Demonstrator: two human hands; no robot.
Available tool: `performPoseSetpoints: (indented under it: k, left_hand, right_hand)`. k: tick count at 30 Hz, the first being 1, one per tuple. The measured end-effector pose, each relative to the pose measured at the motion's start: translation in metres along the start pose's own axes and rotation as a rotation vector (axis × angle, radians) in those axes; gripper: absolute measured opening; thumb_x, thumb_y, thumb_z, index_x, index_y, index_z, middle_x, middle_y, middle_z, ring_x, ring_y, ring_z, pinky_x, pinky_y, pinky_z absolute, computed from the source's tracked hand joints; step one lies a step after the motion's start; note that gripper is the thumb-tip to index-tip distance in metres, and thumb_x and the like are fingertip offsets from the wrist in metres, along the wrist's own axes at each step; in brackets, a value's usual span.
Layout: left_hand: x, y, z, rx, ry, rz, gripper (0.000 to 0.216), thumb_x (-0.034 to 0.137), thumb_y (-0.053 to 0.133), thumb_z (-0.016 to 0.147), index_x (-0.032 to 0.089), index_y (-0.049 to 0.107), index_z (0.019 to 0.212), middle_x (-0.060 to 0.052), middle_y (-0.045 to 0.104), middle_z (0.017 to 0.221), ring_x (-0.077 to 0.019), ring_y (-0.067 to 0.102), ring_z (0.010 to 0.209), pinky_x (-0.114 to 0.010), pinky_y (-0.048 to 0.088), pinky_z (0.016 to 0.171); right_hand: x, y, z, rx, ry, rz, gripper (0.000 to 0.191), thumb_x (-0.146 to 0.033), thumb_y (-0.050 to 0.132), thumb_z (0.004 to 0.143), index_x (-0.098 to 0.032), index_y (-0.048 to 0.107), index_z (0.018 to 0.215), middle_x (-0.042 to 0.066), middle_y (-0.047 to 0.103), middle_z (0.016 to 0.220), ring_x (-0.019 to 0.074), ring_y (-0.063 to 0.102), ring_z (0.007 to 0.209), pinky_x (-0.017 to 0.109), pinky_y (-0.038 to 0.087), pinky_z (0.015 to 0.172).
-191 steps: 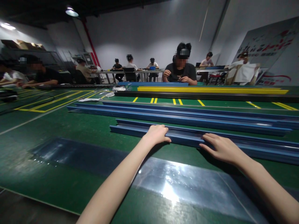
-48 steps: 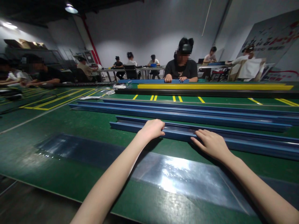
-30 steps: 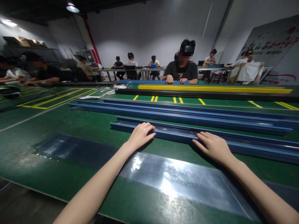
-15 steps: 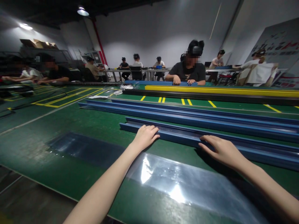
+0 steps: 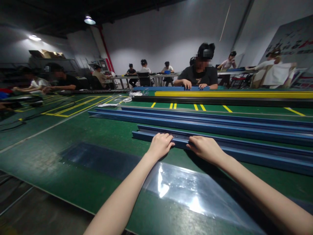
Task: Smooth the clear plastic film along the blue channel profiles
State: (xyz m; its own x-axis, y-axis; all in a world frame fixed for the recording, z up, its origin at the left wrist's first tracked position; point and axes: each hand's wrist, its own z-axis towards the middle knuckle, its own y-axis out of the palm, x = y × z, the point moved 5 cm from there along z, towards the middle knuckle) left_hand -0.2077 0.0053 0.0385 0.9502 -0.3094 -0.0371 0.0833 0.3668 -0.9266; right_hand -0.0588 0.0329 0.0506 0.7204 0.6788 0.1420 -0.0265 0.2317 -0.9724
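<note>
A long blue channel-shaped profile [image 5: 264,157] lies across the table in front of me, its hollow side facing up. My left hand [image 5: 161,145] grips its near wall close to the left end, fingers curled over the edge. A short way to the right, my right hand [image 5: 205,148] holds the same wall, with its fingertips over the rim and its thumb on the near side. Behind it runs a second long blue profile [image 5: 156,121], roughly parallel. Nearer to me, below my hands, a shiny clear plastic sheet [image 5: 178,186] lies flat, partly hidden by my left forearm.
Farther back lie a black profile [image 5: 220,102] and a yellow one [image 5: 232,94]. Crumpled clear plastic [image 5: 135,93] sits beside their left ends. Across the green table [image 5: 80,182], a person [image 5: 199,78] has both hands on another blue profile. Several people sit farther off.
My right hand has slid left along the profile, closer to my left hand, and its fingers have curled in more. The view has shifted slightly.
</note>
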Motion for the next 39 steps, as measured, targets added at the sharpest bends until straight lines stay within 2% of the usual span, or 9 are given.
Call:
performPoseSetpoints:
  k: [12,23,31,39]
  left_hand:
    - [0.01,-0.003,-0.005,-0.025,0.054,-0.019,0.019,0.034,0.047,0.086,0.018,0.057,0.085,-0.004,0.062,0.082,-0.0165,0.058,0.08,-0.029,0.035,0.067]
    - [0.02,-0.005,-0.005,-0.035,0.143,-0.007,0.026,0.041,0.044,0.086,0.018,0.056,0.082,-0.003,0.062,0.081,-0.0162,0.058,0.079,-0.027,0.036,0.064]
    - [-0.005,-0.015,-0.003,-0.179,0.079,-0.049,0.027,0.046,0.054,0.078,0.019,0.059,0.081,-0.002,0.063,0.082,-0.0168,0.059,0.08,-0.024,0.039,0.065]
    - [-0.036,-0.021,-0.009,-0.21,-0.038,-0.013,0.032,0.051,0.058,0.073,0.02,0.063,0.08,-0.001,0.065,0.082,-0.0173,0.06,0.078,-0.023,0.038,0.062]
  right_hand:
    - [0.003,-0.004,-0.012,-0.07,0.017,-0.001,0.022,-0.032,0.037,0.087,-0.019,0.051,0.075,0.005,0.064,0.077,0.0163,0.059,0.066,0.027,0.022,0.049]
    - [0.01,-0.006,-0.023,-0.106,0.023,0.076,0.023,-0.034,0.038,0.086,-0.021,0.051,0.073,0.004,0.063,0.076,0.0167,0.059,0.067,0.026,0.028,0.052]
    - [0.003,-0.003,-0.015,-0.12,-0.061,0.148,0.027,-0.037,0.035,0.086,-0.02,0.055,0.08,0.005,0.063,0.082,0.0168,0.058,0.072,0.025,0.035,0.058]
    - [-0.026,-0.003,0.013,-0.109,-0.133,0.165,0.027,-0.037,0.036,0.087,-0.02,0.055,0.081,0.004,0.063,0.087,0.0162,0.059,0.075,0.024,0.034,0.059]
